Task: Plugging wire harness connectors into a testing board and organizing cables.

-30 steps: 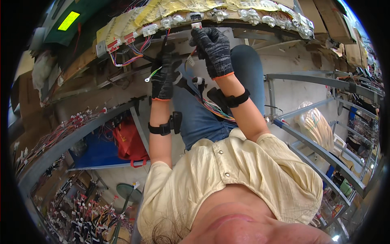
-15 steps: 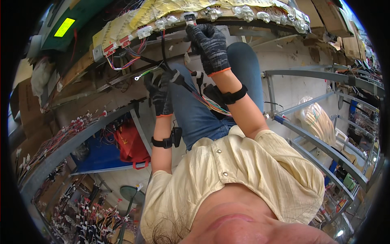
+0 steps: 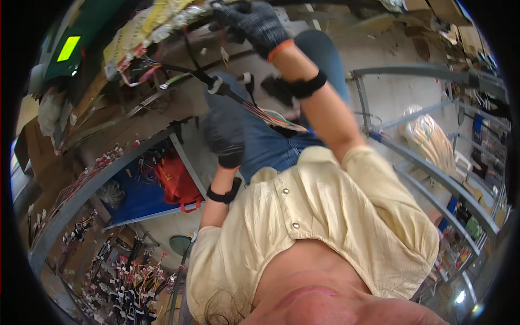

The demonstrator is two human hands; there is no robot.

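Note:
My right hand [image 3: 254, 26], in a dark grey knit glove with an orange cuff, reaches to the front edge of the connector board [image 3: 143, 30]. Its fingertips are smeared at that edge, so I cannot make out whether they grip anything. My left hand [image 3: 225, 132], gloved alike, is over my left thigh beside the wire harness [image 3: 233, 95]; motion blur hides its fingers. The harness runs from the board in black sleeving to coloured wires across my lap. A branch with a ring terminal [image 3: 165, 85] hangs on its left side. Another short black branch ends in a white connector [image 3: 247, 77].
A green device with a lit yellow-green display [image 3: 69, 49] stands at upper left. Metal rack frames [image 3: 433, 162] flank me. A red bag [image 3: 179, 179] lies on a blue surface at left, near bundles of wires [image 3: 135, 287]. A plastic-wrapped bundle [image 3: 428, 143] is at right.
My left hand has drawn back from beside the harness toward my lap. My right hand has shifted left along the board's edge. The whole view has moved, with the board now further up and left.

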